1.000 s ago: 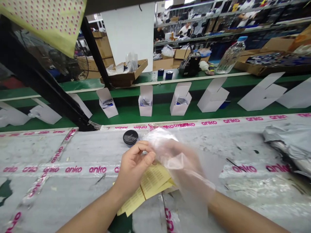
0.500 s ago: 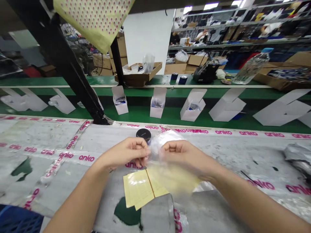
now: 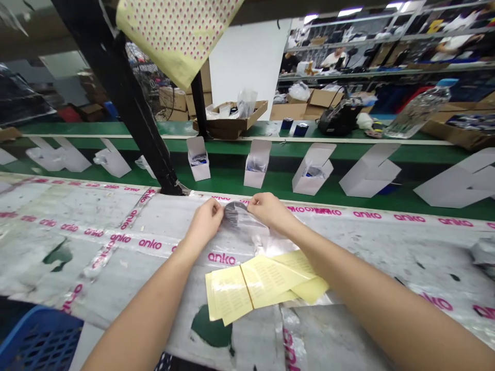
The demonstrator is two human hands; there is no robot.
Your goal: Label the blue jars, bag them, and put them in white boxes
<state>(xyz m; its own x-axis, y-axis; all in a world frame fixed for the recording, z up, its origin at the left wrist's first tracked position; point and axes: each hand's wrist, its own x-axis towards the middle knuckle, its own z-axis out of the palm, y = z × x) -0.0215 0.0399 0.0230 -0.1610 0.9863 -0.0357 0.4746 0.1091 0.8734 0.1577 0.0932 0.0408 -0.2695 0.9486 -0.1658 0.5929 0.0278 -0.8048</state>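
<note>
A clear plastic bag is stretched between my two hands near the far edge of the table. My left hand pinches one side of its mouth, and my right hand pinches the other. Behind or inside the film is a round item with a black top; I cannot tell if the bag is around it or only in front. Closer to me lie yellow printed slips, some bound by a brown band, with more clear plastic under their right end.
Open white boxes with bagged items line the green conveyor beyond the table. A black post slants down at the left. A blue basket sits low at the left, and a plastic bottle leans at the far right.
Both hands have moved forward to the black-topped item, now with the clear bag spread between them. The yellow slips lie flat, where one was blurred under my right hand. The view has shifted slightly left.
</note>
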